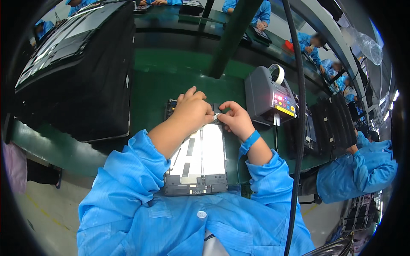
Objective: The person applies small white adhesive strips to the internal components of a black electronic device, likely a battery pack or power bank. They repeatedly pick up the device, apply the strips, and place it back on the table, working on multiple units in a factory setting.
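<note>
An opened tablet-like device [213, 147] lies on the green bench in front of me, a bright silvery panel inside its black frame. My left hand [193, 109] is over its far part, thumb and forefinger closed at one end of a small white strip of tape [216, 115]. The thumb and forefinger of my right hand [237, 122] pinch the strip's other end. The left hand's other fingers reach out over the device's far left corner and hide it. A blue wrist strap [250, 141] circles my right wrist.
A grey automatic tape dispenser [269, 96] with lit buttons stands to the right. Tall black stacked trays [98, 72] holding panels fill the left. A green post [230, 42] rises beyond, and a black cable [300, 128] hangs at right. Several co-workers in blue sit across; one [358, 168] is at right.
</note>
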Tool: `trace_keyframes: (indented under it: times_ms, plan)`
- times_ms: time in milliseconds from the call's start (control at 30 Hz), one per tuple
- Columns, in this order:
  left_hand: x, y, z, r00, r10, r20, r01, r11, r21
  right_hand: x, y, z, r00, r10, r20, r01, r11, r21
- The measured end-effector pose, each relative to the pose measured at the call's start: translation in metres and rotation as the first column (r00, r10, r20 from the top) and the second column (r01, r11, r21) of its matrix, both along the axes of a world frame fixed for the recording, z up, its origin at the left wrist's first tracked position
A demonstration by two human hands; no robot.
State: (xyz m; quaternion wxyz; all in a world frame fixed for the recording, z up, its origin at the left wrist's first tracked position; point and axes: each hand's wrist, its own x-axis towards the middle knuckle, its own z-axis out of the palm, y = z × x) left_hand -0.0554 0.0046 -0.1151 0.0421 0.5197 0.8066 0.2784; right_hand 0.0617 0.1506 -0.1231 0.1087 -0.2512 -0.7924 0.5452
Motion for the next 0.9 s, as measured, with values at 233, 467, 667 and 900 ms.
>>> trace_keyframes:
  times_ms: [233,467,667,900]
  plan:
    - [0.001,-0.001,-0.012,1.0,0.02,-0.01,-0.019,0.998,0.062,0.0,-0.01,0.012,0.996,0.061,0.062,-0.087,0.758,0.647]
    - [0.0,0.0,-0.011,1.0,0.023,0.007,-0.023,0.998,0.054,-0.009,-0.003,0.012,0.97,0.089,0.226,-0.219,0.724,0.654]
    - [0.004,-0.002,-0.003,0.999,0.039,0.019,-0.04,0.999,0.014,-0.016,0.005,0.008,0.967,0.098,0.235,-0.224,0.763,0.607]
    - [0.005,-0.005,-0.002,0.999,0.037,-0.005,-0.037,0.999,0.023,-0.002,0.003,-0.01,0.987,-0.155,0.042,0.157,0.986,-0.062]
